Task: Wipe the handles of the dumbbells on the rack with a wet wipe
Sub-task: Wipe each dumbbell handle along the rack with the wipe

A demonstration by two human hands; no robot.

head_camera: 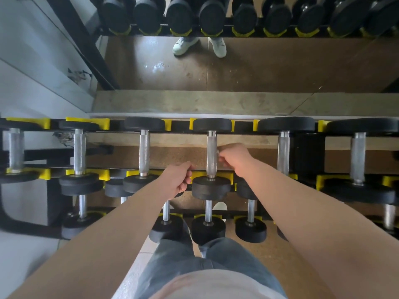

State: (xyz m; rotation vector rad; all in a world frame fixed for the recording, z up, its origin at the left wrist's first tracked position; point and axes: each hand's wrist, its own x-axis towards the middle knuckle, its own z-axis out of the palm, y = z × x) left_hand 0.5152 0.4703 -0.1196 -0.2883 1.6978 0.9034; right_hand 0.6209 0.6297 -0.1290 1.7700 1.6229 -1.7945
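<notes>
Currently we log both hands at the top tier of the rack, seen from above.

Task dumbbell: fourth visible from the left on that tier. It lies in yellow cradles, with its knurled steel handle running away from us between two black heads.

Right hand: just right of the handle, about mid-length, fingers curled toward the bar. The grip is narrow and pinches a small white scrap, which we read as the wet wipe, against the handle's right side. The fingers hide most of the wipe.

Left hand: lower left of the handle and apart from it, at the rack's front edge beside the near head. Its fingers are curled and the grip is narrow. We cannot tell whether it holds the rack edge or nothing.

Surroundings: neighbouring dumbbells lie parallel on either side, well apart. Smaller dumbbells sit on a lower tier below our forearms. A mirror behind the rack reflects the floor, a pair of pale shoes and a row of dumbbell heads.
</notes>
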